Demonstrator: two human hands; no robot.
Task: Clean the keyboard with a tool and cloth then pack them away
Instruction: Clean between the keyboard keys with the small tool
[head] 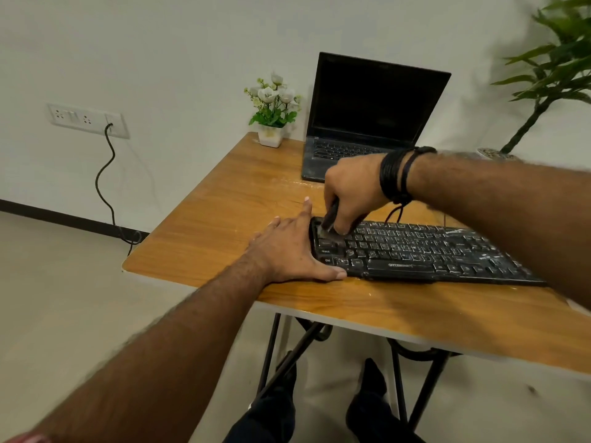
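Observation:
A dusty black keyboard (425, 251) lies across the wooden table (224, 212). My left hand (287, 251) rests flat against the keyboard's left end, thumb along its front edge, fingers spread. My right hand (351, 190) hovers over the keyboard's top-left corner, shut on a dark cleaning tool (329, 215) whose tip touches the keys there. Its bristles are blurred. No cloth shows in this view.
An open black laptop (367, 123) stands at the back of the table, beside a small white pot of flowers (273, 110). A tall green plant (556, 68) rises at the right. A wall socket with a black cable (105, 183) is at the left. My feet show under the table.

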